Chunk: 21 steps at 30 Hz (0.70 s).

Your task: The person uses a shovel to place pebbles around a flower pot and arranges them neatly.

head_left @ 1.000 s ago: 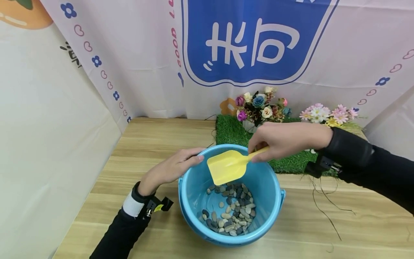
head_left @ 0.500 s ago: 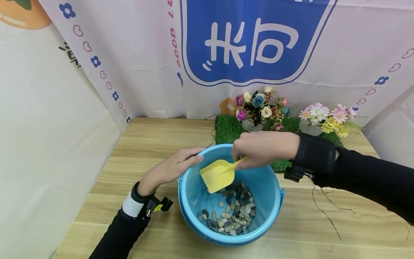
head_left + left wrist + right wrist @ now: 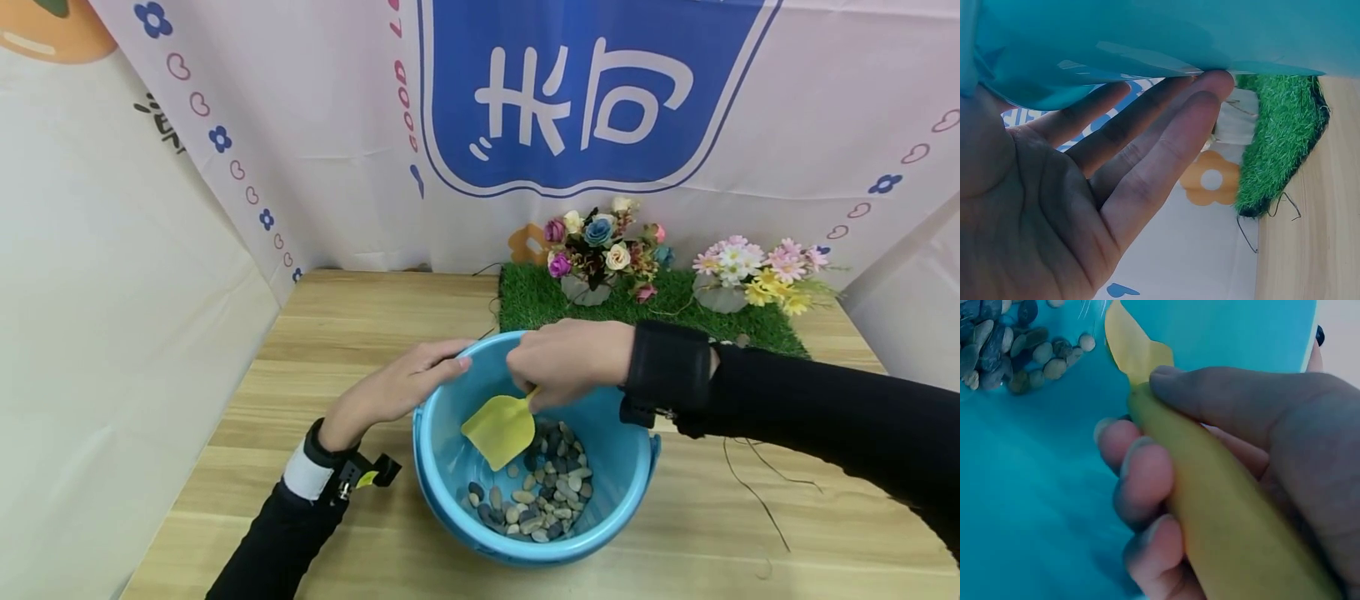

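A blue bucket (image 3: 429, 492) stands on the wooden table with grey, white and dark pebbles (image 3: 551, 492) on its bottom. My left hand (image 3: 397, 383) holds its left rim: the thumb lies over the edge, and fairly straight fingers (image 3: 1147, 172) lie along the outside. In my right hand (image 3: 566, 362) is a yellow toy shovel (image 3: 501, 431), gripped by the handle (image 3: 1210, 487) with curled fingers and the thumb on top. The shovel's blade is inside the bucket, tilted downward, left of most pebbles. No pebbles show on the blade; whether its tip touches the bottom, I cannot tell.
Behind the bucket lies a green turf mat (image 3: 525, 304). On it stand a pot of mixed flowers (image 3: 603, 250) and a pot of pink, white and yellow flowers (image 3: 761, 271). Loose dark strands (image 3: 757, 500) lie on the table (image 3: 360, 317) at right. A printed cloth (image 3: 360, 167) hangs behind.
My right hand has moved left and down, lowering the shovel deeper into the bucket, with the blade turned more downward. The left hand and the bucket stay in place.
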Each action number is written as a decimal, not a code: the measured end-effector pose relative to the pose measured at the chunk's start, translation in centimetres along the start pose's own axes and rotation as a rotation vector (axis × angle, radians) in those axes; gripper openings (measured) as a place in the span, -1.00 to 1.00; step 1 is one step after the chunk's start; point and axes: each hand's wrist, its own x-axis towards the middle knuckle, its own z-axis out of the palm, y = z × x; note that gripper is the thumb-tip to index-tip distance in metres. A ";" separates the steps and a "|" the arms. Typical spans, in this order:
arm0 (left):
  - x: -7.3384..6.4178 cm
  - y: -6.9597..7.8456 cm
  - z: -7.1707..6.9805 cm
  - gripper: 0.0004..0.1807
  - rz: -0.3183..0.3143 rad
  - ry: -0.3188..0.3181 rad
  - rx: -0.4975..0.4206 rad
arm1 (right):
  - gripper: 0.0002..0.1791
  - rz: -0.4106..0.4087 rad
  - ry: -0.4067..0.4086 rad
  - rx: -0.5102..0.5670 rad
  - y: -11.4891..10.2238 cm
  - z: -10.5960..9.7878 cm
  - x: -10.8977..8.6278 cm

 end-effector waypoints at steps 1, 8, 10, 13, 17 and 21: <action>0.0 0.0 0.0 -0.62 0.004 -0.001 -0.003 | -0.55 -0.003 -0.015 -0.010 -0.2 0.0 0.3; 0.0 -0.2 0.0 -0.63 0.025 -0.002 0.013 | -0.50 -0.010 -0.106 -0.044 -0.7 0.6 1.9; 0.0 -0.3 0.0 -0.63 0.025 0.000 0.013 | -0.50 -0.003 -0.123 -0.035 -0.8 0.9 2.3; 0.0 -0.2 0.0 -0.63 0.021 0.003 0.009 | -0.51 -0.007 -0.161 -0.012 -0.9 1.3 2.9; -0.1 -0.1 0.0 -0.63 0.016 0.006 0.007 | -0.64 -0.014 -0.227 0.007 -0.7 2.3 4.1; -0.1 -0.1 0.0 -0.64 0.020 0.002 0.006 | -0.74 -0.013 -0.280 0.035 0.0 3.8 5.4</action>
